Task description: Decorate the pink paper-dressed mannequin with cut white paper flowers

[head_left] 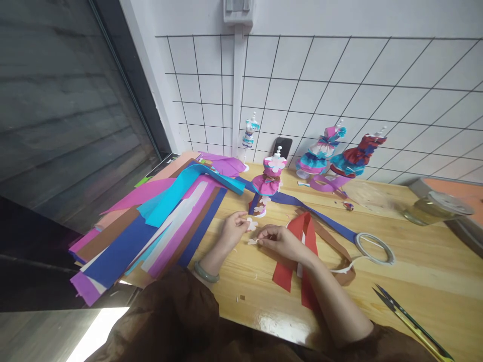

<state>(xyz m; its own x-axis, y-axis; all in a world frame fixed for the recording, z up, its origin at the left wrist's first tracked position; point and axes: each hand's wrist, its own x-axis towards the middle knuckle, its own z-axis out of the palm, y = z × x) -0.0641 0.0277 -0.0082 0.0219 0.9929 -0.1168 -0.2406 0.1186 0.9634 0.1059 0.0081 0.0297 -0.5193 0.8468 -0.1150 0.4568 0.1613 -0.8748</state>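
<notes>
Between the thumb and fingers of my left hand [234,229] is a pale pink paper flower [252,224]. My right hand [277,240], just to its right, pinches a second pale flower cutout [252,242] low over the table. Directly beyond both hands stands a small dress-form doll [268,176] in a pink crepe-paper dress, with a large pale flower on its chest. More pale flowers [259,208] hang down or lie along its lower front; whether they are attached I cannot tell. Red paper strips [307,236] lie under and beside my right forearm.
Many coloured crepe-paper strips [121,251] pile up on the left. Other dressed forms [320,151] and a phone [283,147] stand by the grid wall. To the right are a tape roll [375,249], scissors [409,322] and a clear container [426,208].
</notes>
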